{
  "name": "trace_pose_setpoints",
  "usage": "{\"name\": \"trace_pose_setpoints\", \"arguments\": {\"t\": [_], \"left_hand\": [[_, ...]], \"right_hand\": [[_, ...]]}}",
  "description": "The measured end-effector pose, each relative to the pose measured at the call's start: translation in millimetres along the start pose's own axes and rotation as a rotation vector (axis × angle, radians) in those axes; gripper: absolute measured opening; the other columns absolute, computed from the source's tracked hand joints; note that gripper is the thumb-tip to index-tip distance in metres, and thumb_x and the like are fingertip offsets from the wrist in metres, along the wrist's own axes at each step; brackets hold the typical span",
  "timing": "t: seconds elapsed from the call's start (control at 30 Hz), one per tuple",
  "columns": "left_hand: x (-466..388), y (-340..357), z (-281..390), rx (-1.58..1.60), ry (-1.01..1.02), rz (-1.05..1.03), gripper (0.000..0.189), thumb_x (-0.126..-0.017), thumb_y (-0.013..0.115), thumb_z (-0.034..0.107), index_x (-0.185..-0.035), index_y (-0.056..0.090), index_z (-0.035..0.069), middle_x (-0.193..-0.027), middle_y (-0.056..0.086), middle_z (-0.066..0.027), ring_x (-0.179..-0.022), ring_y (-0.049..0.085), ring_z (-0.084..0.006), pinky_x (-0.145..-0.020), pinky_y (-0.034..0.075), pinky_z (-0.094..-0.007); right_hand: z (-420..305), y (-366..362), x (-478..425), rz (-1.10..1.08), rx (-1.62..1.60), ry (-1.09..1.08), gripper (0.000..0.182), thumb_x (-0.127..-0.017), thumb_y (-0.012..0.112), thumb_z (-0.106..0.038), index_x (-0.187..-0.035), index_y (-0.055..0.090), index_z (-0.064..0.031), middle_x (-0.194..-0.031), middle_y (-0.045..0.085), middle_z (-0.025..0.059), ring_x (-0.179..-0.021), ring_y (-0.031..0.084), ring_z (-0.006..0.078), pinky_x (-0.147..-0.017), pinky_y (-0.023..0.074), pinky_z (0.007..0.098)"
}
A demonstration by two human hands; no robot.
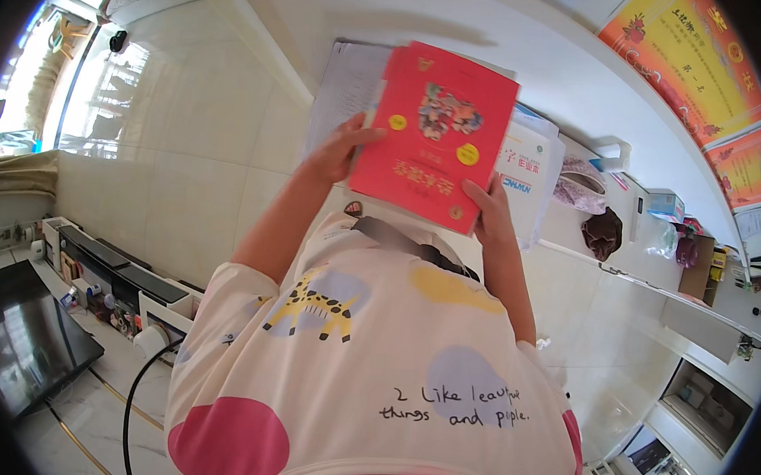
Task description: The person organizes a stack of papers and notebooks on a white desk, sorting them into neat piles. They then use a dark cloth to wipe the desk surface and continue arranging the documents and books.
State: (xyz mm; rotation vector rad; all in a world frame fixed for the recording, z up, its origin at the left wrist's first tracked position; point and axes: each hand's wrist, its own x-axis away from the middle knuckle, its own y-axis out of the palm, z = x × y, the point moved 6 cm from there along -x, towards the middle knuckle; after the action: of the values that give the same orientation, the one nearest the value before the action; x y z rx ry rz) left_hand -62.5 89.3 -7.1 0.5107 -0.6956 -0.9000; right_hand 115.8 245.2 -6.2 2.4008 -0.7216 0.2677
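Note:
Both hands hold a red-covered book (434, 175) whose printed cover appears upside down in this view. At its left edge my left hand (344, 147) has the thumb on the cover. My right hand (489, 202) grips the lower right side, thumb also on the front. More red covers or sheets show at the book's upper left, so it may be a stack. Behind it on the left lie papers with fine print (346, 79). A white exercise book (524, 175) with blue and red print lies to the right, partly hidden under the red book.
Right of the papers, a ledge carries a patterned fabric item (581, 184), a dark brown crumpled item (602, 233), a blue-white box (666, 207) and an open cardboard box (697, 269). A television (32, 339) and a low cabinet (113, 272) stand at the left.

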Motion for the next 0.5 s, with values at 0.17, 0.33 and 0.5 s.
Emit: {"name": "trace_pose_setpoints", "arguments": {"t": [0.17, 0.33, 0.5], "left_hand": [[10.9, -74.4, 32.3, -0.001, -0.003, 0.143, 0.04, -0.08, 0.06, 0.009, -0.116, 0.044, -0.002, -0.103, 0.059, -0.0138, -0.089, 0.062, -0.0216, -0.076, 0.053, -0.0346], [-5.8, -131.3, 26.4, 0.025, -0.12, 0.247, 0.035, -0.081, 0.06, 0.011, -0.111, 0.048, -0.002, -0.101, 0.06, -0.0141, -0.087, 0.062, -0.0218, -0.074, 0.054, -0.0335], [-7.8, -135.8, 24.9, -0.057, -0.022, 0.307, 0.033, -0.082, 0.062, 0.009, -0.11, 0.049, -0.002, -0.101, 0.061, -0.0135, -0.086, 0.062, -0.0209, -0.073, 0.054, -0.0335]], "right_hand": [[33.6, 58.4, -51.1, -0.063, 0.148, 0.114, 0.051, -0.076, 0.068, -0.016, -0.116, 0.043, 0.0026, -0.103, 0.058, 0.0135, -0.088, 0.061, 0.0173, -0.07, 0.052, 0.0299], [68.5, 62.2, -86.6, 0.021, 0.468, 0.28, 0.055, -0.078, 0.067, -0.03, -0.116, 0.043, 0.002, -0.101, 0.057, 0.0121, -0.09, 0.059, 0.0171, -0.07, 0.0487, 0.0301], [50.9, 71.3, -75.7, 0.142, 0.497, -0.072, 0.051, -0.074, 0.066, -0.024, -0.11, 0.049, 0.0079, -0.09, 0.06, 0.0134, -0.079, 0.059, 0.0221, -0.067, 0.048, 0.0325]]}}
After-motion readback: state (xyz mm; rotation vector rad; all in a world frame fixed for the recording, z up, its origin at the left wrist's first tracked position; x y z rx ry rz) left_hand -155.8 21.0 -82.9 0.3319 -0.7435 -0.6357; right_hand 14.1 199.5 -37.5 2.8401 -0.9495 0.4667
